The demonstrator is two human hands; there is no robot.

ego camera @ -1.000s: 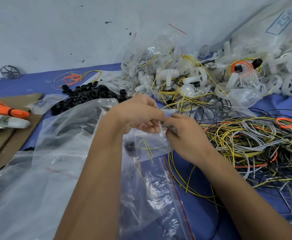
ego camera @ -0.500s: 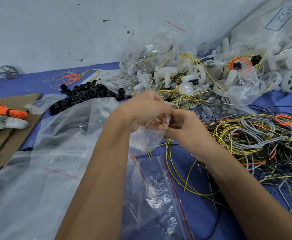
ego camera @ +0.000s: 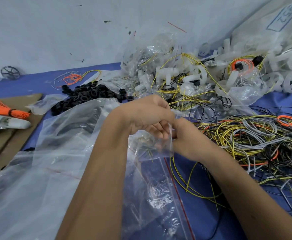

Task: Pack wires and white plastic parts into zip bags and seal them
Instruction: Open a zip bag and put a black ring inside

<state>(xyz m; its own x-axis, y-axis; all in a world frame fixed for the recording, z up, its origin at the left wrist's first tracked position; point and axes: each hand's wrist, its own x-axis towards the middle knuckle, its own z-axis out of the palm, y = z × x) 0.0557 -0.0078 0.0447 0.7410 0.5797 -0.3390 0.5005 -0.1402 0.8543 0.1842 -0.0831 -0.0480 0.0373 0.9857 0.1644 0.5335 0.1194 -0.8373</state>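
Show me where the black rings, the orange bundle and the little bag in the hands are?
black rings point(ego camera: 82, 97), head view, middle of the pile.
orange bundle point(ego camera: 1, 110), head view, fanned strands.
little bag point(ego camera: 156, 146), head view, clear lower part.

Tabletop cover blue. Wire tangle yellow, grey, black, orange (some yellow strands carry dark stripe). Rings pile black. Plastic parts translucent white. Zip bag clear; flat bag with red seal line. Tied bundle orange. Cardboard brown.
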